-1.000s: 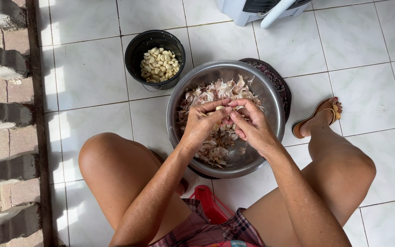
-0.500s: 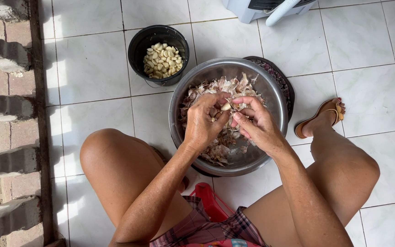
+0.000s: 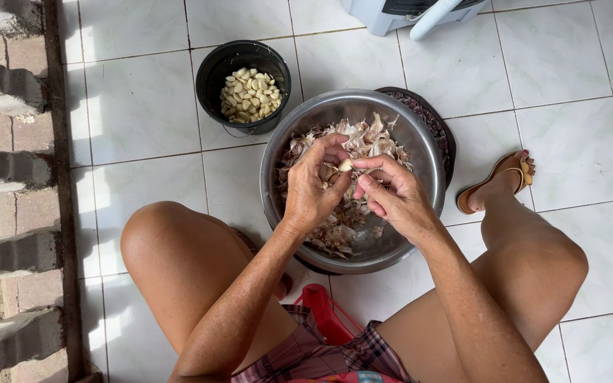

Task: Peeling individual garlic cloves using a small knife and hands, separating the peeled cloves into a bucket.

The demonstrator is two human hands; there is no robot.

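My left hand [image 3: 311, 190] and right hand [image 3: 391, 195] met over the steel bowl [image 3: 420, 152], fingertips of both pinched together on one pale garlic clove [image 3: 345, 165] held between them, just above the heap of papery garlic skins [image 3: 363, 142] filling the bowl. From the bowl, the black pot [image 3: 211, 74] of peeled cloves [image 3: 250, 94] stood at ten o'clock, near its rim but apart. A dark woven tray [image 3: 434, 120] peeked from under the bowl at two o'clock. My sandalled foot [image 3: 498, 183] rested on the white floor tiles [image 3: 143, 106] at three o'clock.
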